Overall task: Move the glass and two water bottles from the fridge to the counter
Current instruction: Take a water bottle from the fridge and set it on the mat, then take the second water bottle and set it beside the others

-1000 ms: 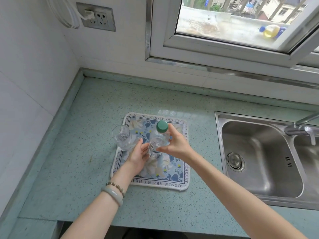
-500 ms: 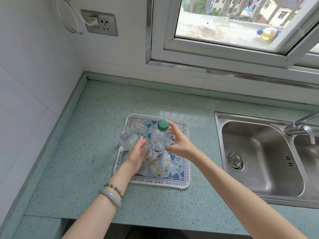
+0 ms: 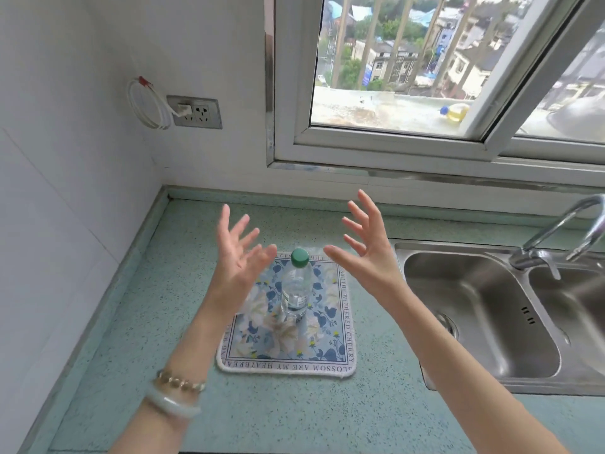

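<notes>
A clear water bottle [image 3: 296, 290] with a green cap stands upright on a blue floral mat [image 3: 314, 342] on the green counter [image 3: 137, 306]. My left hand [image 3: 239, 257] is raised above the mat's left side, fingers spread, holding nothing. My right hand [image 3: 363, 247] is lifted to the right of the bottle, also with spread fingers and empty. The glass is not visible; my left hand and forearm cover the mat's left part where it stood. No second bottle is in view.
A double steel sink [image 3: 484, 309] with a tap [image 3: 556, 231] lies right of the mat. White walls close the left and back; a socket [image 3: 196, 112] with a coiled cable hangs on the back wall. An open window [image 3: 393, 67] is above.
Both hands have let go and lifted up off the glass and the bottle, fingers spread. The view has tilted upward. The glass is now hidden behind my left hand.
</notes>
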A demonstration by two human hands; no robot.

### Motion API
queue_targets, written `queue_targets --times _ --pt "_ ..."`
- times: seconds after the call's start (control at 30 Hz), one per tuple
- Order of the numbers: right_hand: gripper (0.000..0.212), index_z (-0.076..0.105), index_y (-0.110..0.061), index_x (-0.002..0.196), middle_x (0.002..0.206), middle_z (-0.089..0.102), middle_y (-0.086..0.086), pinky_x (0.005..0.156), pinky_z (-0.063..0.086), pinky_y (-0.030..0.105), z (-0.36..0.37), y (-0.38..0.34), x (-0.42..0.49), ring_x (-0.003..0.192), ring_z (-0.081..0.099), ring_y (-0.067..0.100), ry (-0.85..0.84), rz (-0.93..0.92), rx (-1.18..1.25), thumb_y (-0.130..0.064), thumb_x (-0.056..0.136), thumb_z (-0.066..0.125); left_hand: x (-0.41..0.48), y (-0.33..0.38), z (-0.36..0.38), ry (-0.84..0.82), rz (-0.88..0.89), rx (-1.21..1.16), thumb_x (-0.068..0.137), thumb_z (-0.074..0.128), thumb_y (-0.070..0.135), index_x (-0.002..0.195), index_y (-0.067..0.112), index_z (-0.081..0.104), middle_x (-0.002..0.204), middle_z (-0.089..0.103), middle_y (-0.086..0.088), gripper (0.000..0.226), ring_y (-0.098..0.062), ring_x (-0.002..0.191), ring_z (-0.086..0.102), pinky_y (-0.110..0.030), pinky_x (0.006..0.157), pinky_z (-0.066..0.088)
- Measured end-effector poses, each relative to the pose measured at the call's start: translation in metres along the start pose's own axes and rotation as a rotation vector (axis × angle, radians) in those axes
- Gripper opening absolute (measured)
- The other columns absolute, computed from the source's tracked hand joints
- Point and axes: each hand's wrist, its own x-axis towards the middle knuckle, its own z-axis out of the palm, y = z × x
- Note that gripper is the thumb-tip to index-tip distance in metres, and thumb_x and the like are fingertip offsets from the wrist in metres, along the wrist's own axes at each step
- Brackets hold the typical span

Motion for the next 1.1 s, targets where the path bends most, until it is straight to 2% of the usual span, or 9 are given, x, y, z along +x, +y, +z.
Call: queue_targets --times 0.07,0.13,0.33,0.5,0.63,0.73,0.9,1.0,1.1 --pt "0.097 0.018 -0.049 0.142 0.152 0.034 -0.004 0.107 0.041 0.029 -0.005 -0.018 -0.005 0.132 0.044 0.005 0.025 -0.059 0.019 -0.012 0.077 0.079 0.000 0.025 0.004 -0.020 0.101 -0.035 0.066 0.074 0.063 0.148 0.046 -0.006 0.158 0.022 0.002 0.116 -0.002 0.134 0.042 -0.036 0.110 0.038" --pt "0.101 0.014 -0.048 0.144 0.153 0.032 -0.002 0.106 0.044 0.030 -0.012 -0.033 -0.011 0.132 0.044 0.005 0.061 -0.097 0.021 -0.013 0.076 0.079 0.001 0.046 0.010 -0.049 0.188 -0.052 0.064 0.078 0.059 0.147 0.046 -0.009 0.159 0.021 0.000 0.121 -0.007 0.135 0.042 -0.039 0.111 0.038" --pt "0.105 0.013 -0.046 0.146 0.153 0.031 -0.004 0.105 0.046 0.037 -0.051 -0.061 -0.036 0.131 0.045 0.003 0.233 -0.144 0.026 -0.010 0.074 0.081 0.006 0.080 0.035 -0.197 0.334 -0.045 0.063 0.081 0.054 0.146 0.047 -0.011 0.159 0.018 -0.001 0.124 -0.008 0.136 0.041 -0.043 0.112 0.037" --pt "0.104 0.015 -0.046 0.145 0.153 0.031 -0.001 0.106 0.045 0.040 -0.088 -0.065 -0.068 0.132 0.044 0.005 0.364 -0.133 0.006 -0.007 0.074 0.080 0.005 0.091 0.084 -0.316 0.362 -0.067 0.060 0.081 0.058 0.142 0.053 -0.004 0.156 0.021 0.001 0.118 -0.007 0.135 0.042 -0.038 0.108 0.042" --pt "0.103 0.017 -0.050 0.144 0.154 0.031 -0.002 0.106 0.045 0.039 -0.120 -0.065 -0.104 0.133 0.043 0.005 0.483 -0.124 -0.016 -0.008 0.074 0.080 -0.004 0.096 0.133 -0.430 0.401 -0.090 0.062 0.081 0.044 0.138 0.056 0.001 0.153 0.023 0.004 0.112 -0.005 0.134 0.043 -0.035 0.106 0.044" --pt "0.102 0.018 -0.054 0.140 0.154 0.030 -0.002 0.106 0.045 0.039 -0.148 -0.069 -0.138 0.133 0.043 0.006 0.578 -0.113 -0.059 -0.010 0.073 0.080 -0.013 0.101 0.168 -0.515 0.412 -0.124 0.060 0.082 0.046 0.141 0.052 0.001 0.154 0.022 0.003 0.116 -0.004 0.133 0.043 -0.032 0.104 0.045" --pt "0.101 0.016 -0.052 0.141 0.156 0.027 -0.001 0.108 0.043 0.042 -0.194 -0.075 -0.220 0.135 0.042 0.008 0.742 -0.073 -0.139 -0.008 0.075 0.079 -0.051 0.114 0.238 -0.685 0.432 -0.198 0.060 0.083 0.047 0.141 0.054 0.003 0.155 0.022 0.001 0.114 -0.006 0.134 0.042 -0.036 0.106 0.044" --pt "0.100 0.019 -0.060 0.136 0.153 0.031 -0.004 0.107 0.044 0.042 -0.222 -0.082 -0.282 0.133 0.044 0.007 0.866 -0.050 -0.181 -0.017 0.071 0.080 -0.092 0.123 0.286 -0.801 0.437 -0.252 0.061 0.083 0.046 0.143 0.052 0.003 0.157 0.019 0.001 0.115 -0.008 0.136 0.041 -0.038 0.107 0.043" --pt "0.098 0.020 -0.059 0.136 0.150 0.032 -0.007 0.107 0.044 0.041 -0.247 -0.092 -0.347 0.131 0.045 0.005 0.990 -0.026 -0.206 -0.019 0.067 0.079 -0.141 0.130 0.329 -0.910 0.431 -0.303 0.063 0.083 0.045 0.144 0.052 0.004 0.157 0.019 0.002 0.113 -0.008 0.136 0.040 -0.043 0.108 0.042"
